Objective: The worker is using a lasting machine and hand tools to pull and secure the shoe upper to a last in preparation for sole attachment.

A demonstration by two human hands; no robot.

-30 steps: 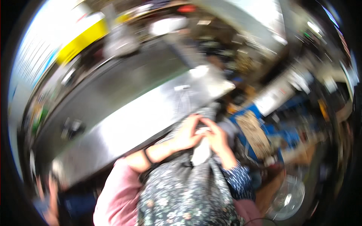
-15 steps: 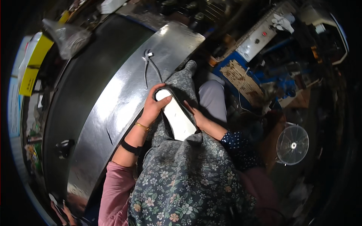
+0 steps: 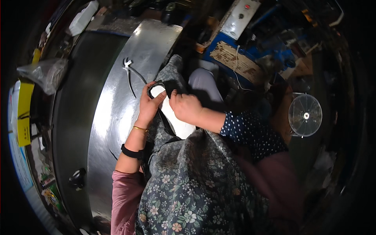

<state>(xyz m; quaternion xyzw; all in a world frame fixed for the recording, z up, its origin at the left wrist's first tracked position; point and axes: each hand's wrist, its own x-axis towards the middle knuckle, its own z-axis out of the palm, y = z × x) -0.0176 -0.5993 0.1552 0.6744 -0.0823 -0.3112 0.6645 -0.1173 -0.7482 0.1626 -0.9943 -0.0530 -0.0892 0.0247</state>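
A shoe upper, dark and sole side up on my lap, surrounds a long white insole [image 3: 179, 124]. My left hand [image 3: 149, 106] is wrapped round its far rounded end, with the thumb pressed on the white face. At the right edge near that same end, my right hand [image 3: 186, 107] pinches the dark upper edge [image 3: 169, 90] between bent fingers. The near end of the insole lies against my floral apron [image 3: 188, 180]. Beyond my left hand, a pair of metal pincers [image 3: 128, 70] rests on the shiny metal worktop.
The curved metal worktop [image 3: 107, 117] runs along my left, beside a dark belt-like surface [image 3: 72, 117]. A clear plastic bag [image 3: 51, 74] and a yellow box [image 3: 24, 113] stand farther left. To the right are a blue machine [image 3: 219, 47] and a round fan [image 3: 305, 115].
My right hand has moved from the shoe's right side up to its far end and now pinches the dark edge. The left hand keeps its hold. The view has turned somewhat.
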